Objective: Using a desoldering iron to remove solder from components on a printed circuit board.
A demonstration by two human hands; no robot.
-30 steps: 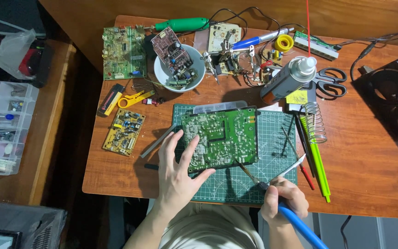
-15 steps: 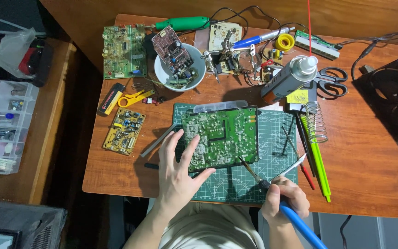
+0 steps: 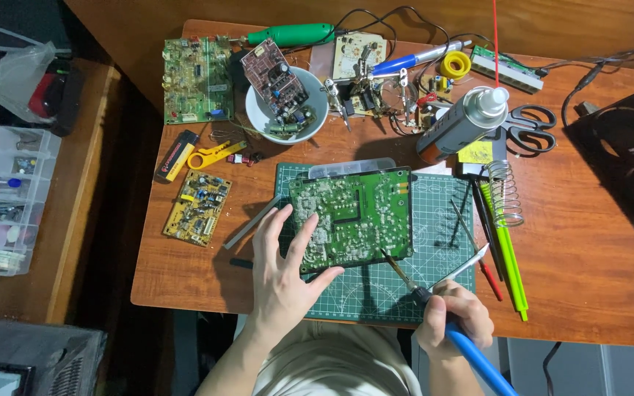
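Green circuit board (image 3: 354, 216) under left hand (image 3: 284, 275), right hand (image 3: 455, 321) gripping 1 soldering iron (image 3: 434, 308)

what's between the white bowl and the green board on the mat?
Head view: bare wood tabletop, then a clear plastic strip at the green board's top edge. Nothing else below the white bowl.

I see two hands, my left hand (image 3: 282, 273) and my right hand (image 3: 455, 317). I count one blue soldering iron (image 3: 442, 323) and one green cutting mat (image 3: 434, 242). There are three flat circuit boards: a big green one (image 3: 351, 218), a small yellow one (image 3: 197, 207) and a green one (image 3: 198, 81) far back. There is one white bowl (image 3: 315, 117), one spray can (image 3: 462, 123) and one pair of scissors (image 3: 528, 129).
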